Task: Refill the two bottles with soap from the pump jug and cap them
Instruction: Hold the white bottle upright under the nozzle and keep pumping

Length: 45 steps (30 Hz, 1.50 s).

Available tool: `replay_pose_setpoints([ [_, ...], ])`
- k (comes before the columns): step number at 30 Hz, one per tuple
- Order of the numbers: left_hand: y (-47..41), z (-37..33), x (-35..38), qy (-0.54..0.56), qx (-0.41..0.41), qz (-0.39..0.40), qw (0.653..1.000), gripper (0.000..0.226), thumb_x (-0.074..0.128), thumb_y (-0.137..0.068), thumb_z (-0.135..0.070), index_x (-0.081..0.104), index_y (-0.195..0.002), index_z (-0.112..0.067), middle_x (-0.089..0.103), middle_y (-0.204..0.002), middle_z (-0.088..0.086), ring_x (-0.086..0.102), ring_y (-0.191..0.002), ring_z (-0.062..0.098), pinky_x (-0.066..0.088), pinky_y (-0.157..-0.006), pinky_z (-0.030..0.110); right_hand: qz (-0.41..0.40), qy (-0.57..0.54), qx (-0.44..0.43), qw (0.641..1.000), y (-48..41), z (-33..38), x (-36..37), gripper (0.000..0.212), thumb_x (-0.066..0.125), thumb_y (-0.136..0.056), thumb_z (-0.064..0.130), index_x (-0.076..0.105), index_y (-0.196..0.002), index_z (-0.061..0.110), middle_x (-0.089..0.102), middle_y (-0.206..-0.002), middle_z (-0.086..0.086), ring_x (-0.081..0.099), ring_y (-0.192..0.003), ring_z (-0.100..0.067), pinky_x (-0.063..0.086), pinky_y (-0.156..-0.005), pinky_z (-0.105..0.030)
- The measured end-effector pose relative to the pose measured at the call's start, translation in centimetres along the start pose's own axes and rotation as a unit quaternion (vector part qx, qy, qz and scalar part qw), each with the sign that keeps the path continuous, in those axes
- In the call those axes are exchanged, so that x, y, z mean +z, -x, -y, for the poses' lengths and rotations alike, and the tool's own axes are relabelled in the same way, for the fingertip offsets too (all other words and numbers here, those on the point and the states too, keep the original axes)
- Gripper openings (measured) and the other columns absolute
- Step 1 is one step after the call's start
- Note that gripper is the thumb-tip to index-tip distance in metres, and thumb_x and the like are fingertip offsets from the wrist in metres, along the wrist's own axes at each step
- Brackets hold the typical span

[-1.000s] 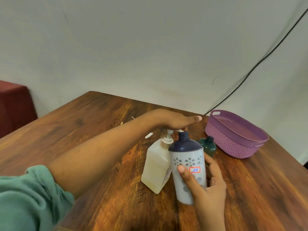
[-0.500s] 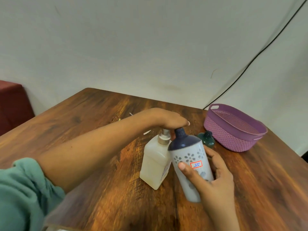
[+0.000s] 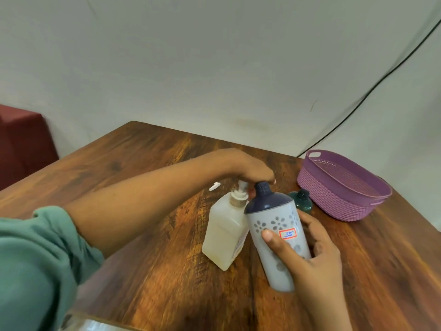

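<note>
A translucent pump jug (image 3: 226, 232) of pale soap stands mid-table. My left hand (image 3: 245, 167) lies over its pump head and presses it down, fingers bent over the far side. My right hand (image 3: 310, 254) grips a pale grey bottle (image 3: 274, 223) with flower cut-outs, a dark blue shoulder and a "35" sticker. The bottle leans left, its open neck under the pump spout, which my left hand hides. Behind it stands a small dark green bottle (image 3: 301, 201). A small white piece (image 3: 214, 186), maybe a cap, lies beyond the jug.
A purple woven basket (image 3: 334, 199) sits at the table's right rear corner. The wooden table (image 3: 143, 163) meets a pale wall, where a black cable (image 3: 358, 103) runs down. A dark red block (image 3: 23, 139) stands off the left side.
My left hand has dropped, pushing the pump head down, and its fingers have bent over it. The grey bottle in my right hand has tilted further toward the spout.
</note>
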State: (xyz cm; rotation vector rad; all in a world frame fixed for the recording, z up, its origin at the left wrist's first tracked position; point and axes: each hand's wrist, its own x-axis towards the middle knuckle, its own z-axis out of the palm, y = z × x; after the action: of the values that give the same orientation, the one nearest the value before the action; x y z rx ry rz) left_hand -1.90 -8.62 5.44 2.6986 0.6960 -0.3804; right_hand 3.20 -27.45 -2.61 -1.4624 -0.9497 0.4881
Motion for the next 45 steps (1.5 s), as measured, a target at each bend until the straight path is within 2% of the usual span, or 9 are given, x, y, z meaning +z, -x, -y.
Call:
replay_pose_setpoints([
  [5,-0.4,0.2,0.6,-0.021,-0.016,-0.036,0.999,0.03,0.033,-0.102,-0.019,0.058,-0.105,-0.004,0.06,-0.111,0.016,0.05,-0.084,0.02,0.041,-0.072,0.025,0.007,-0.004,0.006,1.0,-0.1,-0.2,-0.1,0.068,0.077,-0.035,0.06,0.061,-0.099,0.043,0.069,-0.09,0.02,0.067,-0.079,-0.001,0.053,-0.058,-0.02],
  [9,0.3,0.4,1.2,-0.041,-0.007,-0.036,0.999,0.025,0.04,-0.098,-0.017,0.058,-0.109,-0.003,0.061,-0.115,0.016,0.058,-0.101,0.028,0.045,-0.085,0.033,0.02,-0.004,0.003,1.0,-0.1,-0.1,-0.3,0.065,0.086,-0.04,0.055,0.063,-0.099,0.04,0.07,-0.089,0.021,0.068,-0.078,-0.001,0.052,-0.056,-0.018],
  [13,0.4,-0.3,0.1,-0.063,0.009,-0.014,0.998,0.015,0.044,-0.096,-0.015,0.055,-0.097,-0.005,0.059,-0.099,0.013,0.055,-0.086,0.027,0.045,-0.079,0.034,0.022,-0.03,-0.002,0.999,0.1,0.6,-0.4,0.061,0.092,-0.044,0.038,0.063,-0.097,0.036,0.07,-0.086,0.019,0.068,-0.074,-0.002,0.051,-0.051,-0.015],
  [16,0.2,0.0,-0.3,-0.033,-0.003,-0.047,0.998,0.022,0.035,-0.1,-0.018,0.053,-0.09,-0.01,0.054,-0.097,0.012,0.048,-0.082,0.022,0.044,-0.08,0.036,0.017,-0.049,0.0,0.999,-0.1,0.8,-0.3,0.059,0.092,-0.046,0.043,0.064,-0.097,0.035,0.07,-0.087,0.017,0.068,-0.072,-0.001,0.05,-0.051,-0.013],
  [19,0.2,0.2,0.4,-0.039,-0.014,-0.064,0.997,0.03,0.035,-0.098,-0.016,0.061,-0.105,-0.002,0.061,-0.111,0.015,0.055,-0.093,0.026,0.045,-0.082,0.036,0.025,-0.043,0.007,0.999,-0.4,0.5,-0.1,0.065,0.083,-0.04,0.056,0.064,-0.099,0.036,0.071,-0.087,0.014,0.069,-0.075,-0.004,0.052,-0.054,-0.016],
  [33,0.1,0.3,0.7,-0.094,-0.005,-0.051,0.994,0.029,0.037,-0.098,-0.016,0.059,-0.113,-0.003,0.058,-0.121,0.015,0.056,-0.104,0.028,0.04,-0.073,0.025,0.046,-0.032,-0.005,0.998,-0.6,0.3,-0.4,0.067,0.078,-0.037,0.054,0.061,-0.099,0.037,0.069,-0.089,0.02,0.067,-0.078,0.0,0.05,-0.054,-0.012],
  [38,0.4,0.3,0.4,-0.113,0.016,-0.043,0.993,0.025,0.041,-0.097,-0.016,0.058,-0.11,-0.003,0.058,-0.119,0.017,0.055,-0.107,0.03,0.043,-0.087,0.034,0.047,-0.033,-0.004,0.998,-0.7,0.4,-0.4,0.069,0.076,-0.035,0.054,0.061,-0.1,0.037,0.069,-0.088,0.018,0.067,-0.078,-0.001,0.05,-0.053,-0.012],
  [42,0.1,0.0,-0.4,-0.121,0.003,-0.045,0.992,0.029,0.036,-0.1,-0.018,0.059,-0.109,-0.004,0.058,-0.118,0.013,0.054,-0.097,0.023,0.042,-0.071,0.023,0.045,-0.04,-0.011,0.998,-0.5,0.7,-0.3,0.066,0.076,-0.036,0.052,0.062,-0.098,0.036,0.07,-0.085,0.016,0.067,-0.075,-0.002,0.049,-0.053,-0.011],
  [45,-0.2,0.2,0.5,-0.111,0.01,-0.051,0.992,0.028,0.04,-0.097,-0.016,0.06,-0.11,-0.003,0.06,-0.117,0.015,0.057,-0.106,0.029,0.046,-0.083,0.032,0.043,-0.033,-0.01,0.998,-0.5,0.4,-0.4,0.062,0.081,-0.038,0.047,0.063,-0.096,0.037,0.07,-0.084,0.019,0.067,-0.074,-0.001,0.049,-0.054,-0.011],
])
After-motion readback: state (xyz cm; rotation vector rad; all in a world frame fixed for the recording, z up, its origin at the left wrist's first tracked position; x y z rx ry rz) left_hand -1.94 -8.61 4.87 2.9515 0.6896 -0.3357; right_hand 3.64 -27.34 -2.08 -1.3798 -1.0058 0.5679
